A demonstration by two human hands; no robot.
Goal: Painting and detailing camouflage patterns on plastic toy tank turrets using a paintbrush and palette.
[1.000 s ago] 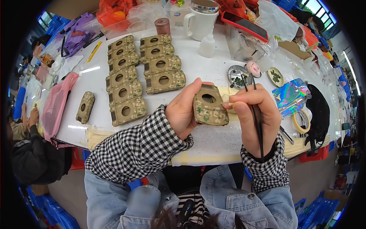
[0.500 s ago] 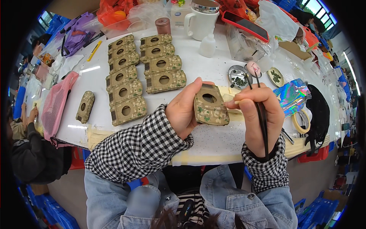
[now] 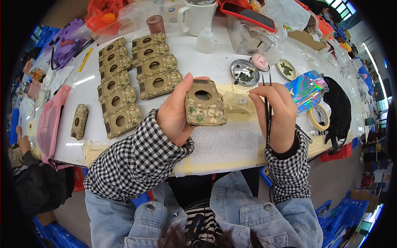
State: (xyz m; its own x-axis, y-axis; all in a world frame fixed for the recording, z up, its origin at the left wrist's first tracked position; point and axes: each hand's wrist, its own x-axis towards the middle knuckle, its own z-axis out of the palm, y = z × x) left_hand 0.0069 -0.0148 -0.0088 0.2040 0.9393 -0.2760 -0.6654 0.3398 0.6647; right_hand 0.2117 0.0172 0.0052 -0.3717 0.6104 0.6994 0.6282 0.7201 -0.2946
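My left hand (image 3: 175,115) grips a camouflage case (image 3: 205,110) by its left side. The case has a round hole near its top and is tilted toward me. In my right hand (image 3: 282,112) is a pair of black tweezers (image 3: 269,111), tips pointing up and apart. My right thumb and forefinger are at the end of a pale yellow block (image 3: 242,104) on the table; anything pinched between them is too small to make out. Beyond that hand sits a round tin (image 3: 240,82) of small dark green bits, beside a pink egg-shaped thing (image 3: 260,62).
Two columns of similar camouflage cases (image 3: 120,101) lie at the left, with a single one (image 3: 79,121) apart. At the back stand a white mug (image 3: 199,20), a squeeze bottle (image 3: 206,41) and a red-cased phone (image 3: 248,16). A tape roll (image 3: 326,124) lies right.
My right hand has moved away from the case's edge to the pale block. My left hand still holds the case. The whole view has shifted, so the table things appear further left.
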